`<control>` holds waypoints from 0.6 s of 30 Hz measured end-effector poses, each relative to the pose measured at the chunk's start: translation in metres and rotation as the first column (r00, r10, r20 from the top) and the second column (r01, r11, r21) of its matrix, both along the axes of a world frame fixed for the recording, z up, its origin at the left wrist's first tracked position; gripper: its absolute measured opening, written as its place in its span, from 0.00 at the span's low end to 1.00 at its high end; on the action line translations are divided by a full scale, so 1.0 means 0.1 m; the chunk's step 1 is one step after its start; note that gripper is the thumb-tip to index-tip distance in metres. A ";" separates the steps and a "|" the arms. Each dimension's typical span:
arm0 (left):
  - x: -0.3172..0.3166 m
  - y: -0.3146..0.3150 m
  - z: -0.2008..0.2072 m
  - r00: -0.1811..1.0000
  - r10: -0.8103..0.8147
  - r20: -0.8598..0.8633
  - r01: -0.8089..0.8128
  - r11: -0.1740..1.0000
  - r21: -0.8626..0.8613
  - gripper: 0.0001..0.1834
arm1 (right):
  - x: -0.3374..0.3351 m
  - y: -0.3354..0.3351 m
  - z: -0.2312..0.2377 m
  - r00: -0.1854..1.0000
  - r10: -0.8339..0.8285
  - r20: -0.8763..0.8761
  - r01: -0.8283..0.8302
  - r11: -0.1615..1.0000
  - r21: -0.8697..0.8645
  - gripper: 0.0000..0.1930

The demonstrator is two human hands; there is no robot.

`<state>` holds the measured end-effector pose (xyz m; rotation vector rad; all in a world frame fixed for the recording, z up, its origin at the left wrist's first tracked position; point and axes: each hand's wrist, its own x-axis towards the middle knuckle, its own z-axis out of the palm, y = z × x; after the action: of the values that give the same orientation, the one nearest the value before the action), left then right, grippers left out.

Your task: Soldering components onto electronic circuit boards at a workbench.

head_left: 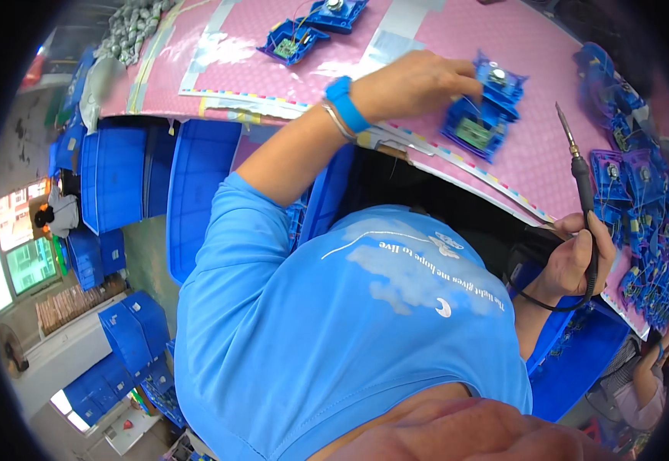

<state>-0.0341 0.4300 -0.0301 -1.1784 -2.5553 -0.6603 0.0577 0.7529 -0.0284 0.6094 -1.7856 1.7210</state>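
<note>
My left hand (434, 83) reaches over the pink work surface, its fingers curled at the left edge of an opened blue plastic housing (496, 115). That housing looks slightly blurred. Its lower half holds a green circuit board (473, 133), and a round silver part (497, 75) sits in the upper half. My right hand (576, 261) grips a soldering iron (581, 173) by its black handle near the table's front edge. The iron's metal tip points up and away, to the right of the housing and apart from it. Its black cable loops below my right hand.
Another opened blue housing (292, 40) with wires lies at the far left of the pink table (334, 84). Many wired blue housings (645, 207) are heaped at the right. Blue bins (204, 192) stand below the table. Another person's arm (648, 376) shows at lower right.
</note>
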 end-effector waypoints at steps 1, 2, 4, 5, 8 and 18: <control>-0.07 -0.13 0.05 1.000 0.013 0.019 -0.012 0.999 -0.049 0.15 | 0.02 0.00 0.02 1.000 -0.022 -0.017 0.022 1.000 -0.017 0.14; -0.14 -0.26 0.08 0.999 0.014 0.038 -0.010 0.995 -0.098 0.14 | 0.05 0.01 0.03 0.998 -0.057 -0.027 0.057 0.998 -0.016 0.14; -0.25 -0.63 0.17 1.000 -0.012 -0.012 0.011 0.996 -0.090 0.14 | 0.11 0.00 0.09 0.991 -0.134 -0.010 0.134 0.991 0.009 0.12; -0.25 -0.83 0.23 0.999 0.042 0.012 -0.041 0.994 -0.104 0.14 | 0.11 -0.02 0.10 0.989 -0.146 0.032 0.146 0.989 0.004 0.11; -0.20 -1.20 0.33 0.923 0.326 0.204 -0.309 0.945 -0.110 0.12 | 0.10 -0.03 0.11 0.969 -0.219 0.113 0.212 0.975 0.072 0.10; -0.07 -2.38 0.40 0.854 0.493 -0.168 -0.520 0.825 -0.220 0.16 | 0.03 0.04 0.14 0.991 -0.134 0.013 0.131 0.981 0.142 0.10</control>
<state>-0.0407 0.1921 0.0102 -0.5143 -2.7433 -0.1355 0.0604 0.7573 -0.0145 0.5183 -1.9305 1.5283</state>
